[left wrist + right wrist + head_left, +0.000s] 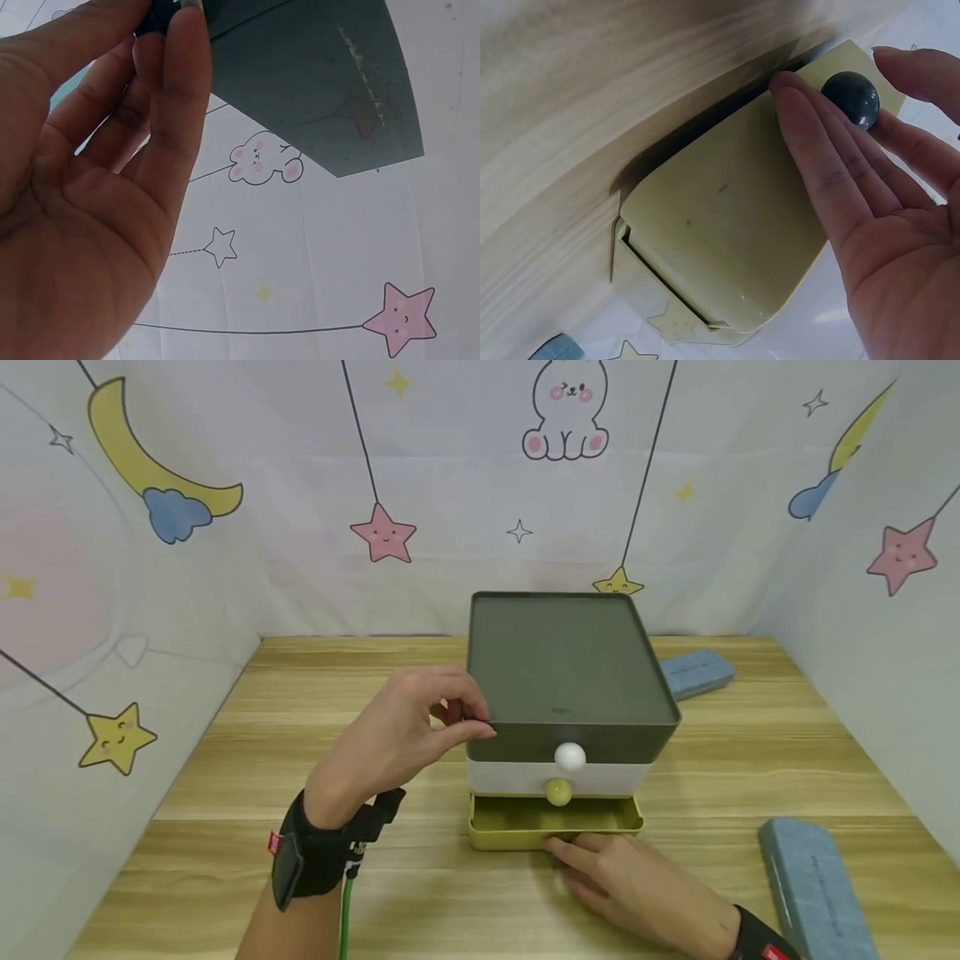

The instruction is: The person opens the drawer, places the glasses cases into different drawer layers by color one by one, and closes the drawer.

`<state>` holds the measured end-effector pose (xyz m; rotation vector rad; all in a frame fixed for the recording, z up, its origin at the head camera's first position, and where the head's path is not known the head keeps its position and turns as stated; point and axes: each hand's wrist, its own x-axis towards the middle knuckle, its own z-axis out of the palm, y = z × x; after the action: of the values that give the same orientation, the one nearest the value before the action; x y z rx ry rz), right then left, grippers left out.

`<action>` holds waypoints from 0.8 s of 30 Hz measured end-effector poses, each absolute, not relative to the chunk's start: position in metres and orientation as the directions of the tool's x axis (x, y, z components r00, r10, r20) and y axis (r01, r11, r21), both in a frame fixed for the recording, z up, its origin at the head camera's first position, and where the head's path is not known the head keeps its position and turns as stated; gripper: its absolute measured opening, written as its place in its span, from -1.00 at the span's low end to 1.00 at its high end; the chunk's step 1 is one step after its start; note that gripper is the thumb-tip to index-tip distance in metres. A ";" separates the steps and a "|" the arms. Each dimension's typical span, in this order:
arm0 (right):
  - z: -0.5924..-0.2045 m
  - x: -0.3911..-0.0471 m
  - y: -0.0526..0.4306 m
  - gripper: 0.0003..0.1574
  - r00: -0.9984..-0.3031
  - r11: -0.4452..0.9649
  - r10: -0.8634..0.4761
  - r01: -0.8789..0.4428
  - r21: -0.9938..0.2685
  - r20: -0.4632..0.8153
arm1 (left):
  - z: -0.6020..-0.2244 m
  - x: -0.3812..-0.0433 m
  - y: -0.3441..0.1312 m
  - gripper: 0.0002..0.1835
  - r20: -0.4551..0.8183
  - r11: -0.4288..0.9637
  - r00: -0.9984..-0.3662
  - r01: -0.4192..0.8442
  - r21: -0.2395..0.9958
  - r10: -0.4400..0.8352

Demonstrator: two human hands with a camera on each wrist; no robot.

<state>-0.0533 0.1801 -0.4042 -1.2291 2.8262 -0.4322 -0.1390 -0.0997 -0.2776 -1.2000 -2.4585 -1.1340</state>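
Observation:
A small stacked desktop drawer box (570, 660) has a dark green top tier, a white middle tier and a yellow-green bottom drawer (502, 839), which is pulled partway out. My left hand (397, 727) pinches the box's front left top edge between thumb and fingers; the left wrist view has the dark green side (322, 97) beside those fingertips. At the bottom drawer's front is my right hand (637, 885). Seen from the right wrist, its straight fingers (817, 142) lie against the drawer front, around a dark round knob (851, 99), with the thumb held apart.
A white knob (570, 757) and a yellow-green knob (558, 792) project from the upper drawers. One blue-grey case (817, 885) lies at the right front, another (697, 672) behind the box. Printed cloth walls (450, 593) enclose the wooden table (300, 693).

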 end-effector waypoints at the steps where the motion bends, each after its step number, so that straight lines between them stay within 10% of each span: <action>1: -0.404 -0.051 0.181 -0.50 -0.685 0.645 -0.724 -0.713 -0.274 0.078 | -0.277 -0.139 -0.100 -0.89 0.456 0.384 -0.658 0.736 0.558 0.599; 24: -0.407 -0.028 0.183 -0.62 -0.538 0.483 -0.827 -0.827 -0.286 0.160 | -0.275 -0.137 -0.099 -0.88 0.453 0.399 -0.668 0.730 0.556 0.590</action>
<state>-0.0284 0.1829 -0.4071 -1.5094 2.7058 -0.5221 -0.1368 -0.0990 -0.2753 -1.1787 -2.4685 -1.1231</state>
